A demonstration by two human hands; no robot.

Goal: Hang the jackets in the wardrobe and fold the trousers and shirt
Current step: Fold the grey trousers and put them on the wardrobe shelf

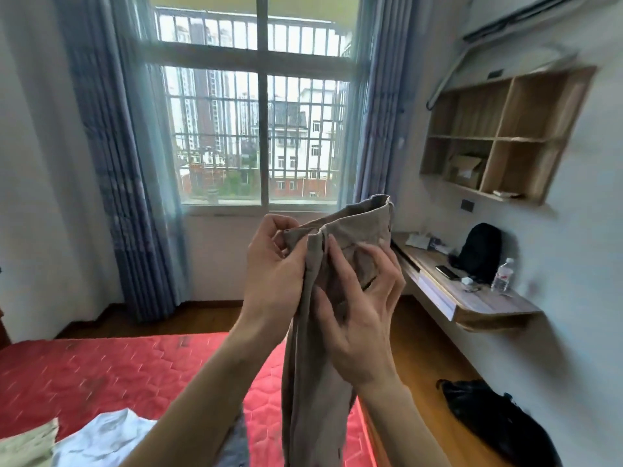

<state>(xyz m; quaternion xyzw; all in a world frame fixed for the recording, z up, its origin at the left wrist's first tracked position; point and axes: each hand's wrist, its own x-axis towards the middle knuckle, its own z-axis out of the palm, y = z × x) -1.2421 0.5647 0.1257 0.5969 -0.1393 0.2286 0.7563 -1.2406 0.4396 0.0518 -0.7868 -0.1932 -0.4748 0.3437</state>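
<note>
Beige trousers [317,332], a red quilted mattress [135,375], blue-grey curtains [118,163], a black backpack [480,251].

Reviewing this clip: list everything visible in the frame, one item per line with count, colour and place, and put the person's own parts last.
trousers: one, beige, held up at the waistband over the bed
bed: one, red quilted cover, lower left
white garment: one, white, on the bed, bottom left
pale garment: one, light beige, bottom left corner
desk: one, wood, on the right wall
backpack: one, black, on the desk
water bottle: one, clear, on the desk
phone: one, dark, on the desk
wall shelf: one, wood, upper right
black bag: one, on the floor, right
curtains: two, blue, beside the window
left hand: grips the waistband
right hand: fingers pinch the trousers
</note>
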